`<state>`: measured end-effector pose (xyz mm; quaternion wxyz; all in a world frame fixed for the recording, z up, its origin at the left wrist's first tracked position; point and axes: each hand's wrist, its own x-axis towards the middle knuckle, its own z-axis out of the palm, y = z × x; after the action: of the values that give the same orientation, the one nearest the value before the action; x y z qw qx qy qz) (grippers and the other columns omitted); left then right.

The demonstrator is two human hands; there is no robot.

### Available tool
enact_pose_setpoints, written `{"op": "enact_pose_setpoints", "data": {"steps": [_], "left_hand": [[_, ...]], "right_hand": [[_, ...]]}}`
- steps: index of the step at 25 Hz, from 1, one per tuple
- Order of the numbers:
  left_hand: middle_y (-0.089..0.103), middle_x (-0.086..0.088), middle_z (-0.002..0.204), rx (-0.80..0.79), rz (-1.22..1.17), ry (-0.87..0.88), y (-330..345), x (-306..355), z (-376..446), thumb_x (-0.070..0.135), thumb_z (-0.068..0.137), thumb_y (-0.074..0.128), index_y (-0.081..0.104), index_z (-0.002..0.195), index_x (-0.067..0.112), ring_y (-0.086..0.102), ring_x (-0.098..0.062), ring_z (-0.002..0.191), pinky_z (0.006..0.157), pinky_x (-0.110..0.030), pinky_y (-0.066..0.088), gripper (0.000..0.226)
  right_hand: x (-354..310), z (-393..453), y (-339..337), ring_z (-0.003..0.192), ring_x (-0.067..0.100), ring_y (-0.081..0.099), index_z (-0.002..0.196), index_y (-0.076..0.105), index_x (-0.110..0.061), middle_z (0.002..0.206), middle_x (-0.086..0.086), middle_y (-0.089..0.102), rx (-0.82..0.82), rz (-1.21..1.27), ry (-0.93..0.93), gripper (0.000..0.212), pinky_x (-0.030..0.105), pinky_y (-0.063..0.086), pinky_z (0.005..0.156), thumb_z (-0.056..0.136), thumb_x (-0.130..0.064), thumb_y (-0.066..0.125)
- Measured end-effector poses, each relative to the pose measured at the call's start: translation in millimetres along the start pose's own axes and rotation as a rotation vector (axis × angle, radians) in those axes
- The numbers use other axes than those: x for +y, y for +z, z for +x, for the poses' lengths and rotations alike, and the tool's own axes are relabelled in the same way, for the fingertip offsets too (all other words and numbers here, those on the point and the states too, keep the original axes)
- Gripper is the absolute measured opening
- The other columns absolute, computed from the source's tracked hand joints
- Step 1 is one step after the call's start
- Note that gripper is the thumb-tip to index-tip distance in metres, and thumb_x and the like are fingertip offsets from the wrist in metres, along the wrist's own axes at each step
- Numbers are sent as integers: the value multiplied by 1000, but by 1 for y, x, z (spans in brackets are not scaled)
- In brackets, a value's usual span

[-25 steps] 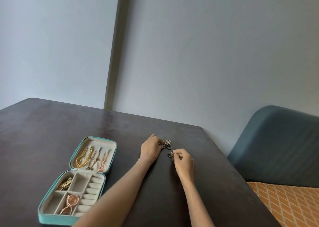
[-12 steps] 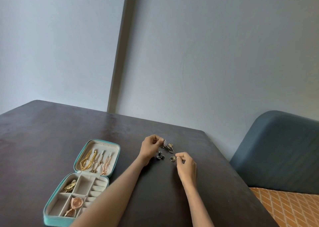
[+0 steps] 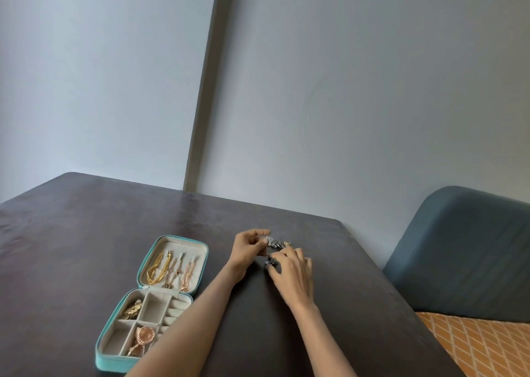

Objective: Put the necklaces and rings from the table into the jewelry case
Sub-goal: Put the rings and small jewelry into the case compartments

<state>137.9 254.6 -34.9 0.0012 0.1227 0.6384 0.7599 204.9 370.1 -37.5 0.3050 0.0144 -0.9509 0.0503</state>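
Rings (image 3: pixel 276 243), small and silvery with one gold piece, lie clustered on the dark table (image 3: pixel 86 233) between both hands. Left hand (image 3: pixel 248 249) pinches one sparkly ring at the fingertips. Right hand (image 3: pixel 292 272) curls over a dark ring, grip unclear. Teal jewelry case (image 3: pixel 114 363) lies open to the left, well apart; gold necklaces (image 3: pixel 169 270) hang in its lid. Left forearm crosses its near corner. Blue chair (image 3: pixel 464 250) stands at right.

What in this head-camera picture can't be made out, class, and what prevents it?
Head view:
- Rings: too small to count.
- Dark piece: partly covered by the right hand.
- Left hand: grip on anything unclear.
- Jewelry case: near corner hidden by the left forearm.
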Motion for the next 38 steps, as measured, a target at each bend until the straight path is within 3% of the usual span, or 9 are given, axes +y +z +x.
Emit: {"op": "enact_pose_setpoints", "data": {"steps": [4,8,15,18,23,27,32,35,38], "left_hand": [[61,7,49,-20,28,-33,0,6,-6,-11,88,52,62,106,-9,57,-2,41,50,-14,51,21],[55,-3,60,-34,-44,-143,1,14,-14,-17,88,45,61,106,-7,60,-6,41,51,-17,54,27],[64,1,56,-44,-331,-134,-11,72,-23,-8,86,57,64,87,5,57,-10,43,52,-21,54,14],[66,-2,66,-84,-356,-120,-27,92,-36,-4,88,55,61,83,7,57,-11,48,56,-22,54,13],[72,-4,72,-123,-343,-106,-56,110,-64,-6,87,55,56,82,8,62,-13,54,59,-24,56,15],[67,-12,82,-143,-301,-96,-73,116,-78,-13,86,53,59,112,-2,62,-16,55,61,-27,57,30],[72,-7,76,-162,-276,-130,-69,110,-83,-13,86,51,57,116,-7,63,-14,52,61,-26,58,31],[72,-6,77,-176,-286,-183,-52,106,-78,-8,88,52,58,112,-1,66,-14,54,62,-25,59,26],[67,-12,86,-133,-303,-218,-35,96,-62,-7,88,51,57,111,-1,66,-17,55,59,-24,59,25]], "right_hand": [[-5,3,1,86,20,60,81,71,-29,82,-8,71,4,13,71,10,33,42,71,72,-27,76],[-7,0,3,100,20,54,93,72,-29,95,-5,68,-66,157,235,12,33,40,80,85,-27,63],[-31,8,-45,67,12,68,82,56,-11,86,11,68,61,1603,812,16,20,54,58,94,-4,48],[-45,13,-70,60,20,71,85,49,-8,85,17,68,0,1913,969,16,23,55,49,97,-5,38],[-74,11,-92,72,32,63,89,44,-1,82,25,61,-128,1813,970,12,29,57,46,98,-1,38],[-75,4,-89,59,25,59,80,45,-5,76,20,60,-106,1582,963,17,23,54,43,96,0,43],[-64,-13,-58,57,16,52,95,59,2,70,9,56,-105,1297,921,17,14,47,40,90,11,46],[-55,-12,-38,61,14,54,104,65,4,73,6,62,-140,1116,861,20,18,48,50,89,5,51],[-47,-8,-31,81,19,62,109,69,-17,98,4,71,-207,722,691,27,33,52,79,89,-13,52]]}}
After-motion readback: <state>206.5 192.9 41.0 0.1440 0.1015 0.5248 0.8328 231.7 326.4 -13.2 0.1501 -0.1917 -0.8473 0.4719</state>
